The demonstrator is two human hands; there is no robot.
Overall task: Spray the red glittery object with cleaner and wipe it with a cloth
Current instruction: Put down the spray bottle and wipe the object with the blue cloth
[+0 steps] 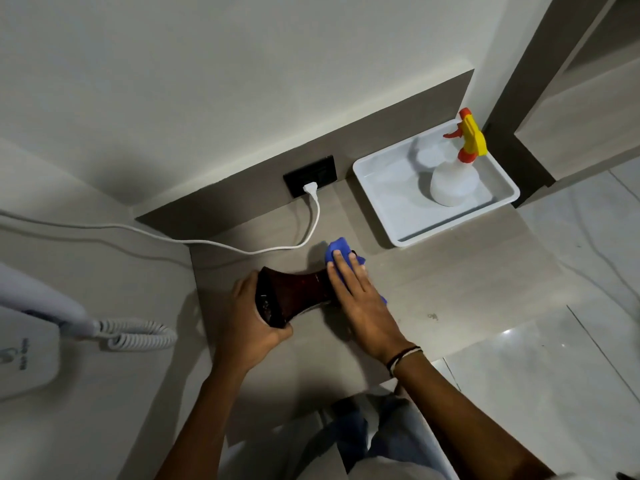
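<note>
The dark red glittery object [294, 292], waisted like an hourglass, lies on its side on the grey-brown counter [450, 278]. My left hand [252, 323] grips its wide near end. My right hand [356, 292] lies flat over its far end and presses a blue cloth [341, 247] against it; most of the cloth is hidden under the palm. The white spray bottle [453, 178] with a yellow and orange trigger head stands upright in a white tray [388, 216] at the back right, away from both hands.
A white plug and cable [313, 209] run from a black wall socket [311, 174] across the counter to the left. A white wall phone with a coiled cord [138, 336] hangs at the left. The counter's right edge drops to a glossy tiled floor [554, 358].
</note>
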